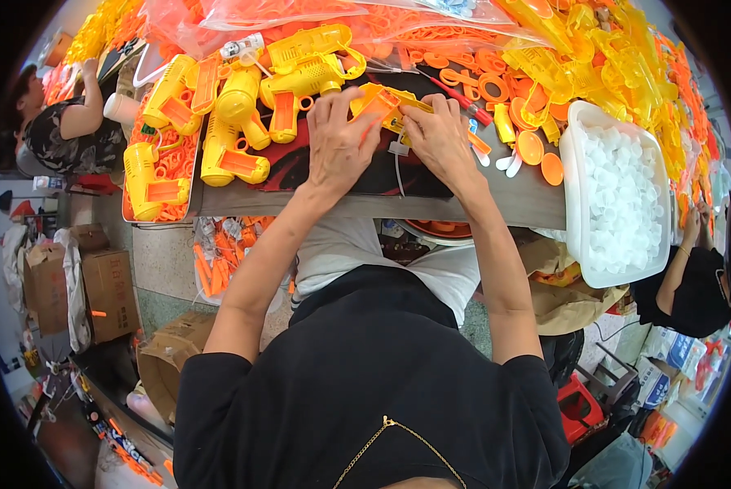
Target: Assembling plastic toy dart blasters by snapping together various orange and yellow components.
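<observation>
Over the front of the workbench, both hands meet at a yellow plastic toy shell (404, 97) with an orange piece (381, 104) at its left side. My left hand (339, 145) has its fingers curled onto the orange piece. From the other side, my right hand (441, 140) pinches the right end of the shell with bent fingers. Several finished-looking yellow pistol-shaped toys (239, 94) with orange handle parts lie just left of my hands. A red-handled screwdriver (474, 109) rests to the right, beside loose orange discs (530, 148) and small white-tipped pieces (510, 165).
A white tub of translucent caps (576, 187) stands at the bench's right edge. An orange-filled tray (188, 196) is at the left. Yellow parts (602, 61) pile high at the back right. Cardboard boxes (109, 285) stand on the floor. Other people (60, 122) sit at both sides.
</observation>
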